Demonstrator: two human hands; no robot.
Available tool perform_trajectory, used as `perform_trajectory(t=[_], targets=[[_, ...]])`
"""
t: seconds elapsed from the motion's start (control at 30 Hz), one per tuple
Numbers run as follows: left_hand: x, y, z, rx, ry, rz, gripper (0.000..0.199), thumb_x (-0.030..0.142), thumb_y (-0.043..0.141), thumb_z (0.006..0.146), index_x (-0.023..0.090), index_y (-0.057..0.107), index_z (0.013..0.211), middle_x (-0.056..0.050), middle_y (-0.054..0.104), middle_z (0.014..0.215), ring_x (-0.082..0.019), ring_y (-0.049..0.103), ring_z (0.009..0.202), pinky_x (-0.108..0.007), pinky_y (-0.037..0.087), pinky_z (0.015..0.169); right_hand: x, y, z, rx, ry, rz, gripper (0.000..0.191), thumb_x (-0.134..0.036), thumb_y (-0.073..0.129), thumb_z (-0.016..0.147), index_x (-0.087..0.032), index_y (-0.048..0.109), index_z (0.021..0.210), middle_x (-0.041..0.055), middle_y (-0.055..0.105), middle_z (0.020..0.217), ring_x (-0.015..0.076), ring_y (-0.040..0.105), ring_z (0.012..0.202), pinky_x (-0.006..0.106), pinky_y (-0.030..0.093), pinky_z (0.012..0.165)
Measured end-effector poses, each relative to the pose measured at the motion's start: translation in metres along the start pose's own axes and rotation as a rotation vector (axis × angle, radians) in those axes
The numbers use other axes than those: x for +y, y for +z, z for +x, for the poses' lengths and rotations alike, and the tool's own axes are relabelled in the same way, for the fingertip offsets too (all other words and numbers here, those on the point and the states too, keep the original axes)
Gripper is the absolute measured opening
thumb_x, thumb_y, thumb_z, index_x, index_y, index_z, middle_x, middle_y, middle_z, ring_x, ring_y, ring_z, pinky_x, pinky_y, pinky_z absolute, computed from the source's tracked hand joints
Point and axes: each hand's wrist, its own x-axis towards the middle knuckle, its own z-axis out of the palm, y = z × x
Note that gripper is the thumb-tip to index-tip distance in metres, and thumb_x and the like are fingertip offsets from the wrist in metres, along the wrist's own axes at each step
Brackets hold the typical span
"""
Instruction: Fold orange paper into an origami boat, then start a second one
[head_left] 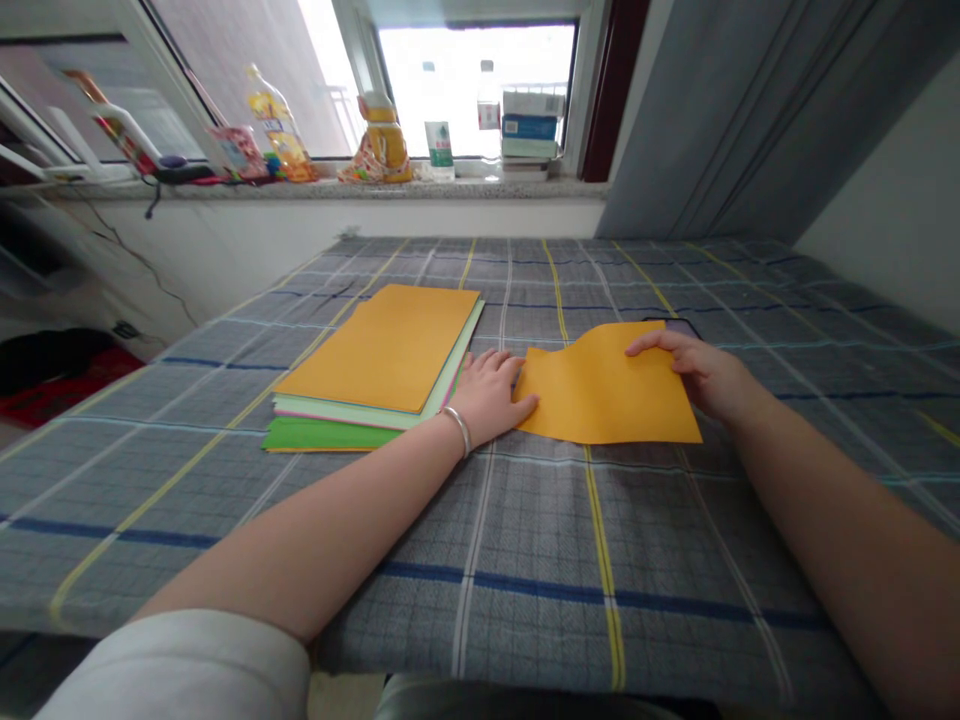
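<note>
An orange paper sheet (600, 395), wavy and partly raised, lies over the plaid cloth in front of me. My right hand (701, 370) grips its upper right edge, fingers on top and the thumb hidden beneath. My left hand (491, 395), wearing a silver bangle (458, 430), rests with fingers spread between the sheet and a paper stack, its thumb touching the sheet's left edge. The stack (386, 345) has orange paper on top, with pale green, pink and bright green sheets showing below.
A dark flat object (684, 328) lies partly hidden behind the sheet and my right hand. The plaid cloth (540, 530) covers the table. Bottles, a tube (439, 146) and boxes (529, 128) stand on the windowsill (480, 188). A grey curtain (705, 110) hangs at the right.
</note>
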Motion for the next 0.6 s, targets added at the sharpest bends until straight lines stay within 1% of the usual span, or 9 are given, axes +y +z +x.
perform_trajectory(t=[0.07, 0.13, 0.2, 0.27, 0.3, 0.37, 0.43, 0.5, 0.6], targets=[[0.003, 0.000, -0.003, -0.002, -0.043, 0.043, 0.061, 0.056, 0.049, 0.087, 0.016, 0.053, 0.132, -0.014, 0.046, 0.146, -0.033, 0.035, 0.140, -0.056, 0.018, 0.118, 0.003, -0.008, 0.001, -0.031, -0.024, -0.077, 0.061, -0.021, 0.041, 0.060, -0.023, 0.062, 0.117, 0.0054, 0.068, 0.114, 0.0289, 0.066, 0.094, 0.042, 0.055, 0.072], [0.003, 0.001, -0.005, -0.028, -0.027, 0.060, 0.063, 0.061, 0.046, 0.086, 0.017, 0.054, 0.131, -0.013, 0.046, 0.147, -0.033, 0.033, 0.141, -0.057, 0.015, 0.118, 0.005, -0.015, 0.001, -0.046, -0.010, -0.196, 0.058, -0.018, 0.043, 0.060, -0.025, 0.063, 0.113, 0.0042, 0.068, 0.113, 0.0267, 0.066, 0.089, 0.039, 0.054, 0.068], [0.003, 0.002, -0.007, -0.023, -0.039, 0.071, 0.070, 0.068, 0.046, 0.084, 0.019, 0.053, 0.132, -0.012, 0.044, 0.149, -0.035, 0.030, 0.143, -0.058, 0.012, 0.119, 0.004, -0.020, 0.001, -0.050, 0.072, -0.309, 0.048, -0.021, 0.045, 0.067, -0.024, 0.064, 0.110, 0.0043, 0.070, 0.094, 0.0223, 0.065, 0.072, 0.036, 0.052, 0.060], [0.001, 0.004, -0.008, 0.001, -0.073, 0.090, 0.078, 0.074, 0.046, 0.080, 0.018, 0.052, 0.133, -0.014, 0.043, 0.149, -0.037, 0.027, 0.144, -0.059, 0.010, 0.118, 0.001, -0.021, 0.000, -0.083, 0.151, -0.398, 0.035, -0.029, 0.048, 0.075, -0.022, 0.067, 0.104, 0.0026, 0.067, 0.072, 0.0185, 0.060, 0.055, 0.033, 0.049, 0.054], [0.000, 0.005, -0.008, 0.010, -0.083, 0.098, 0.080, 0.076, 0.046, 0.079, 0.017, 0.052, 0.133, -0.015, 0.043, 0.149, -0.038, 0.026, 0.144, -0.059, 0.010, 0.118, 0.000, -0.021, 0.000, -0.106, 0.172, -0.438, 0.030, -0.034, 0.051, 0.078, -0.021, 0.068, 0.099, 0.0017, 0.065, 0.065, 0.0174, 0.058, 0.050, 0.033, 0.048, 0.053], [-0.001, 0.005, -0.007, 0.007, -0.067, 0.096, 0.079, 0.076, 0.046, 0.080, 0.015, 0.054, 0.130, -0.016, 0.045, 0.147, -0.038, 0.027, 0.143, -0.060, 0.009, 0.118, -0.002, -0.019, 0.000, -0.150, 0.193, -0.510, 0.027, -0.041, 0.055, 0.079, -0.021, 0.070, 0.091, 0.0011, 0.065, 0.060, 0.0168, 0.057, 0.046, 0.033, 0.048, 0.053], [0.000, 0.003, -0.006, -0.013, -0.043, 0.062, 0.074, 0.072, 0.048, 0.081, 0.016, 0.055, 0.129, -0.015, 0.047, 0.146, -0.037, 0.028, 0.142, -0.060, 0.011, 0.118, -0.004, -0.016, 0.000, -0.170, 0.200, -0.565, 0.027, -0.043, 0.058, 0.078, -0.022, 0.072, 0.089, 0.0015, 0.067, 0.062, 0.0178, 0.058, 0.046, 0.035, 0.050, 0.055], [0.001, 0.000, -0.005, -0.022, -0.036, 0.019, 0.069, 0.067, 0.053, 0.082, 0.017, 0.054, 0.128, -0.013, 0.048, 0.145, -0.035, 0.031, 0.141, -0.059, 0.013, 0.118, -0.006, -0.014, 0.001, -0.161, 0.160, -0.569, 0.028, -0.045, 0.059, 0.078, -0.023, 0.073, 0.086, 0.0038, 0.071, 0.072, 0.0209, 0.064, 0.057, 0.036, 0.052, 0.059], [0.003, -0.004, -0.003, -0.016, -0.053, -0.027, 0.063, 0.060, 0.058, 0.082, 0.018, 0.052, 0.128, -0.013, 0.054, 0.138, -0.032, 0.039, 0.137, -0.056, 0.016, 0.119, -0.006, -0.014, 0.002, -0.080, 0.100, -0.402, 0.028, -0.042, 0.052, 0.080, -0.024, 0.073, 0.081, 0.0067, 0.073, 0.093, 0.0238, 0.067, 0.078, 0.035, 0.054, 0.064]])
